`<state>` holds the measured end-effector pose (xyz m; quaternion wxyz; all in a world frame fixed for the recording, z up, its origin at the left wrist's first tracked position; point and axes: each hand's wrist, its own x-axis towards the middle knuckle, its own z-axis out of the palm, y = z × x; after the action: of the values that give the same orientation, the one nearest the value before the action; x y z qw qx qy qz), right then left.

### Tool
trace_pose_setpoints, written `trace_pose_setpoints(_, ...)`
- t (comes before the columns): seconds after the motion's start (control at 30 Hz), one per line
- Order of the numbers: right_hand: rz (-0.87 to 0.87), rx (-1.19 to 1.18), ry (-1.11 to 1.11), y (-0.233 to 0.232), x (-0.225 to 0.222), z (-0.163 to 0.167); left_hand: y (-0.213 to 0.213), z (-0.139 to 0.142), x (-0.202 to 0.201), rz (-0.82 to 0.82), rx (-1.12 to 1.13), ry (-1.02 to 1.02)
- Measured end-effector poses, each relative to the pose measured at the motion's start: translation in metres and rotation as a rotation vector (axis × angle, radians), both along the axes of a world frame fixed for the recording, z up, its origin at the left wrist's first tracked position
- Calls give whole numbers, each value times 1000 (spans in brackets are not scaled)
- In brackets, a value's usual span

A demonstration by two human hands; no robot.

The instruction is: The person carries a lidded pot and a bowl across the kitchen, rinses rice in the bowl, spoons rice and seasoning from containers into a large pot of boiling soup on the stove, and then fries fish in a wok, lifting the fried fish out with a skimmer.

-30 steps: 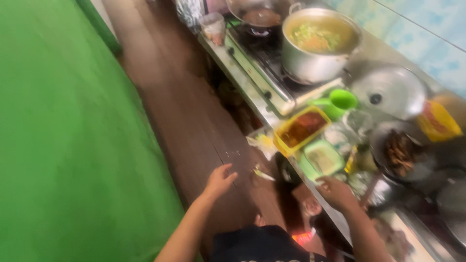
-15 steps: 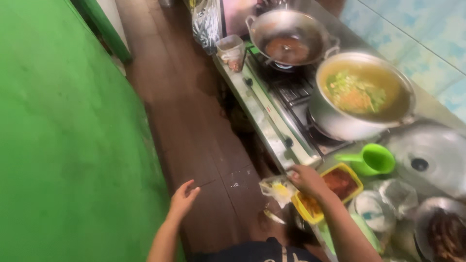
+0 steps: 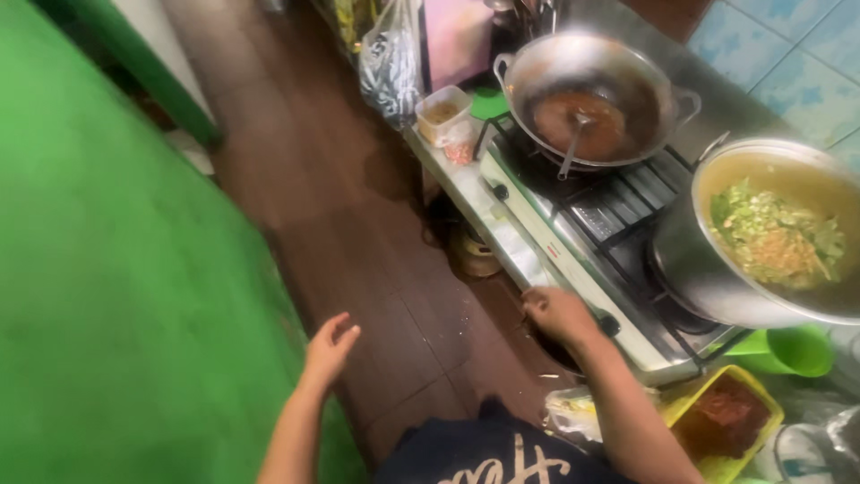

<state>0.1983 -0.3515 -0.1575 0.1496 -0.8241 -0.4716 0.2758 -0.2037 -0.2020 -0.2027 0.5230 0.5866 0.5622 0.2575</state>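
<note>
Head view, right hand [image 3: 557, 311]: seen loosely curled, knuckles up, at the front edge of the white 2-burner gas stove [image 3: 573, 235]; nothing is seen held; contact with the stove front cannot be told.
Head view, left hand [image 3: 330, 348]: shown open with fingers relaxed and spread, held free above the dark brown tiled floor [image 3: 358, 224]; nothing is gripped.
Head view, stove position: set on the narrow counter along the right of the frame, just beside the right hand.
Head view, far burner: occupied by a round grey metal wok [image 3: 587, 99] with 2 loop handles, filled with dark reddish-brown sauce; a metal ladle [image 3: 573, 143] is leaned inside it.
Head view, near burner: occupied by a large steel stockpot [image 3: 761, 242] holding green and orange chopped vegetables.
Head view, counter end: a small clear plastic tub [image 3: 442, 113] is placed beyond the stove.
Head view, lower right: a green plastic scoop [image 3: 788, 351] and a yellow rectangular tray [image 3: 727, 421] of dark red paste are shown.
Head view, left side: a bright green wall [image 3: 107, 314] is shown.
</note>
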Motion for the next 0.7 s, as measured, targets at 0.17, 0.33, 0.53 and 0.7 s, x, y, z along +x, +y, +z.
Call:
trace_pose_setpoints(0.17, -258, 191, -36, 51, 34, 12, 95, 5, 42, -122, -95, 54)
trace_pose_setpoints(0.33, -466, 384, -183, 80, 80, 23, 171, -18, 98, -305, 86, 70)
trace_pose_setpoints(0.53, -604, 520, -235, 131, 122, 26, 263, -23, 147, -401, 11, 156)
trace_pose_setpoints(0.7, -621, 402, -259, 155, 134, 23, 322, -27, 187, -446, -43, 11)
